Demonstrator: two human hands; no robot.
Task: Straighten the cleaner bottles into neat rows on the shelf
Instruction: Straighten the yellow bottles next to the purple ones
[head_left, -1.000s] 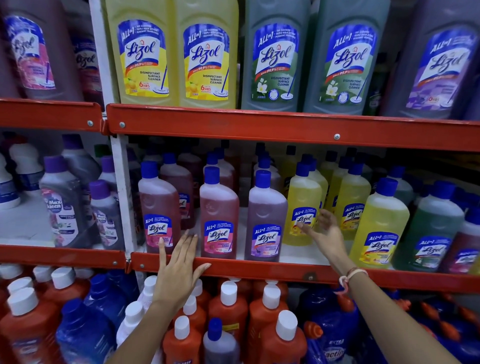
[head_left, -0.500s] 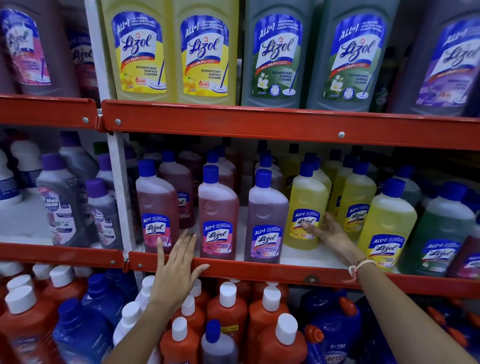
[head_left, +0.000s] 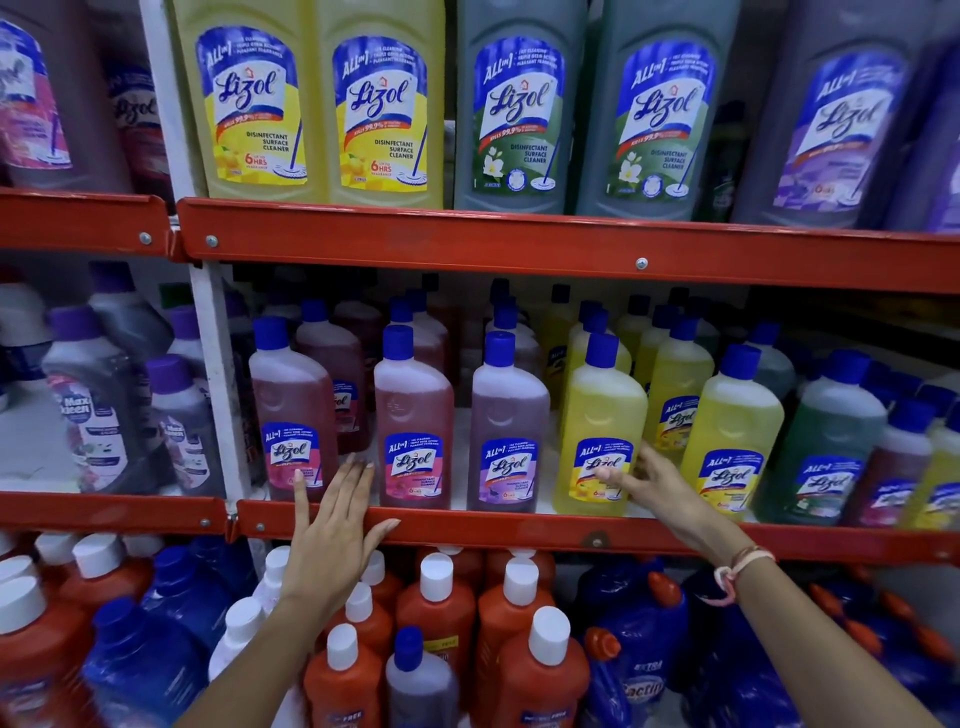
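Note:
Blue-capped cleaner bottles stand in rows on the middle shelf (head_left: 519, 530): two pink ones (head_left: 291, 410) (head_left: 413, 415), a purple one (head_left: 506, 421), then yellow ones. My left hand (head_left: 332, 525) lies flat on the red shelf edge, fingers spread, fingertips against the base of the leftmost pink bottle. My right hand (head_left: 649, 480) reaches round the lower right side of the front yellow bottle (head_left: 597, 421), thumb across its label, fingers behind it beside a second yellow bottle (head_left: 675, 400). Whether it grips is unclear.
Large yellow, green and purple bottles (head_left: 519, 104) fill the shelf above. Orange and blue bottles with white caps (head_left: 436, 603) crowd the shelf below. Grey purple-capped bottles (head_left: 93, 405) stand left of the white upright (head_left: 213, 364). Green and dark bottles (head_left: 826, 436) sit at right.
My right hand moved left and forward, from between the yellow bottles to the front yellow bottle's label. That bottle now stands nearer the shelf edge. My left hand stayed put.

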